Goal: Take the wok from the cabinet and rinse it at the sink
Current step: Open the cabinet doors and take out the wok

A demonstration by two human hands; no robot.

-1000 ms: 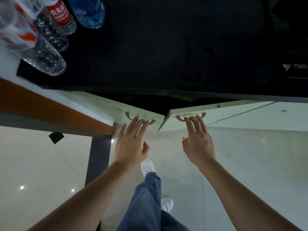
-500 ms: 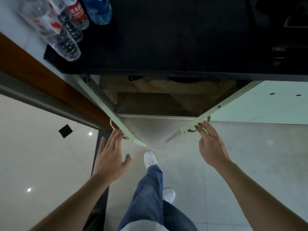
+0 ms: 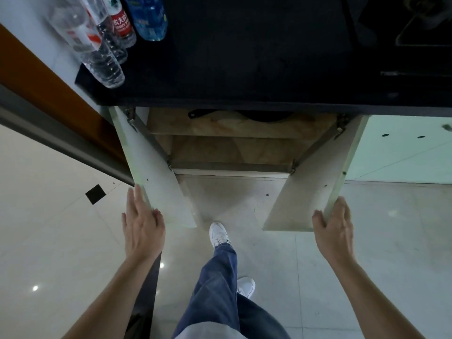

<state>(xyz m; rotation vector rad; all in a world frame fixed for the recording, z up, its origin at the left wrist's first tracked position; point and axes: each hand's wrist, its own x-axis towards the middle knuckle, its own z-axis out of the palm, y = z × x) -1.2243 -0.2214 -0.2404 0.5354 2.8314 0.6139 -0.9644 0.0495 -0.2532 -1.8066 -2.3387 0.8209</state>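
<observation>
The cabinet under the black counter stands wide open, its left door (image 3: 156, 182) and right door (image 3: 315, 189) swung outward. On the upper wooden shelf (image 3: 220, 128) a dark wok (image 3: 264, 115) shows only as a black curved edge with a handle (image 3: 198, 113), mostly hidden by the counter lip. My left hand (image 3: 141, 226) rests against the outer edge of the left door, fingers spread. My right hand (image 3: 335, 223) lies flat against the outer edge of the right door. Neither hand holds anything.
Several plastic water bottles (image 3: 107, 42) stand on the black counter (image 3: 244, 57) at the upper left. A stove burner (image 3: 425, 15) sits at the upper right. A closed pale door (image 3: 403, 152) is to the right. My legs and white shoes (image 3: 219, 233) stand on the tiled floor.
Both cabinet doors have swung from barely ajar to fully open. My hands moved apart with them, from the handles to the doors' outer edges, and the shelves and wok came into view.
</observation>
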